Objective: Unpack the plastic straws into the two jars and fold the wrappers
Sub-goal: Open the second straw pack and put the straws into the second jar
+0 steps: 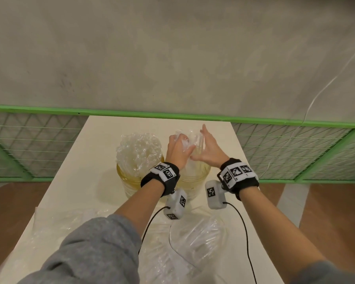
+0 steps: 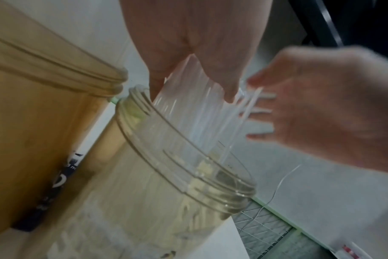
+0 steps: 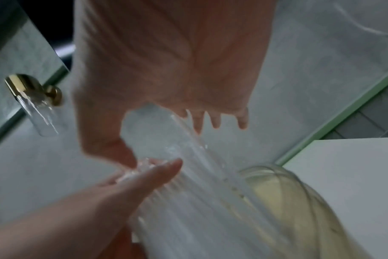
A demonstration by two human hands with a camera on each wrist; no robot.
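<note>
Two clear yellowish jars stand side by side on the white table (image 1: 86,181). The left jar (image 1: 129,181) is packed with clear plastic straws (image 1: 138,148). Over the right jar (image 1: 195,178) my left hand (image 1: 177,144) grips a bundle of clear straws (image 1: 190,138) near its top, and their lower ends reach into the jar's mouth (image 2: 188,175). My right hand (image 1: 208,148) is open, its straight fingers against the bundle's right side. In the right wrist view the straws (image 3: 199,184) slant down toward the jar (image 3: 288,192).
Empty clear wrappers lie on the near part of the table, one at front centre (image 1: 197,240) and one at front left (image 1: 74,218). A green-framed wire fence (image 1: 39,144) runs behind the table, with a grey wall above it.
</note>
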